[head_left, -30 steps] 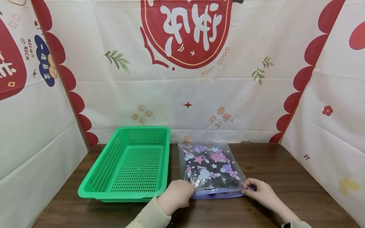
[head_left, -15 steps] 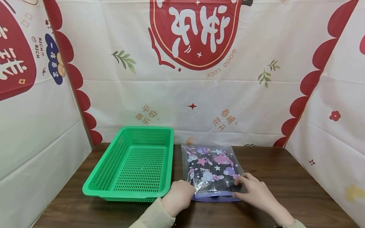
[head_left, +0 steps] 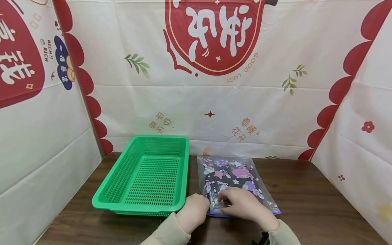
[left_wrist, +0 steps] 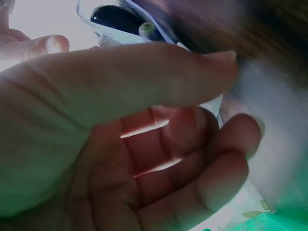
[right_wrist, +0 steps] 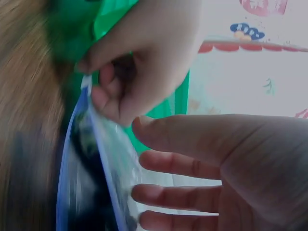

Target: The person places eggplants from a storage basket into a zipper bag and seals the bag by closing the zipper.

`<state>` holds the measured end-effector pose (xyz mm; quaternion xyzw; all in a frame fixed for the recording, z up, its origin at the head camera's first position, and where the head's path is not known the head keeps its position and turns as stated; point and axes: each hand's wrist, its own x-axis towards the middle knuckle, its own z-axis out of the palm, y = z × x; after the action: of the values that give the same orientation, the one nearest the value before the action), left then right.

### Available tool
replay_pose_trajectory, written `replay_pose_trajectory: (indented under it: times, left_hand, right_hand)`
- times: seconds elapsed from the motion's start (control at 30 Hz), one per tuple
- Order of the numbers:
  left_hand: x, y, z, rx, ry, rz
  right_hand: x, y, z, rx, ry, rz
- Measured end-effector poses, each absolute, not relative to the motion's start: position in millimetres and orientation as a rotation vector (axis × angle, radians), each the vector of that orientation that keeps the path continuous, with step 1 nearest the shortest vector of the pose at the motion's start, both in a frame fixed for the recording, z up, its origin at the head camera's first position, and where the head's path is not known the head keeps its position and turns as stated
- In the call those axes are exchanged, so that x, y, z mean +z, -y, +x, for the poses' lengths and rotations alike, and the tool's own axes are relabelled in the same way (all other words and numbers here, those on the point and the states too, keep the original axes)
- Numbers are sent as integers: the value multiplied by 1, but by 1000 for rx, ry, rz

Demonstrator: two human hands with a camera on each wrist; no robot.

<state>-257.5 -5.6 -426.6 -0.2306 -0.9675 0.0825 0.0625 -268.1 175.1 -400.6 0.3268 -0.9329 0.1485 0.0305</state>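
A clear zip bag (head_left: 218, 173) with pink and purple cartoon print and a purple zip edge lies on the table. Its mouth stands parted in the right wrist view, a dark shape inside; the left wrist view shows a glossy dark eggplant (left_wrist: 115, 19) with a pale green end in it. My left hand (head_left: 193, 210) pinches the bag's left corner, beside the white zip slider (right_wrist: 86, 81). Over the bag's near edge hovers my right hand (head_left: 245, 206), its fingers (right_wrist: 175, 195) fairly straight and spread, apparently gripping nothing.
A green perforated plastic basket (head_left: 180, 183) stands just left of the bag, its near right corner close to the left hand. White printed cloth (head_left: 177, 98) walls the back and sides of the dark wooden table (head_left: 294, 190).
My right hand has let go of the bag's right corner and moved left across the zip edge toward the left hand. The left hand stays at the left corner.
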Motion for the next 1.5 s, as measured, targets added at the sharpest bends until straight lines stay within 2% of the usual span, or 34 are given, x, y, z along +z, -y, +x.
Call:
replay_pose_trajectory:
  times: [0.2, 0.67, 0.97, 1.2, 1.5]
  left_hand:
    - [-426, 2, -254, 285, 2874, -721]
    - [-409, 2, -249, 209, 2748, -861]
    - [-404, 6, -250, 167, 2697, -950]
    - [-401, 8, -250, 172, 2605, -859]
    - [-404, 5, -254, 280, 2501, -792]
  right_hand:
    - [-408, -168, -266, 481, 2858, 1081]
    - [-420, -161, -267, 558, 2823, 1043]
    - [-427, -153, -262, 584, 2782, 924]
    - [-436, -150, -267, 530, 2634, 922]
    - [-431, -150, -266, 555, 2595, 845]
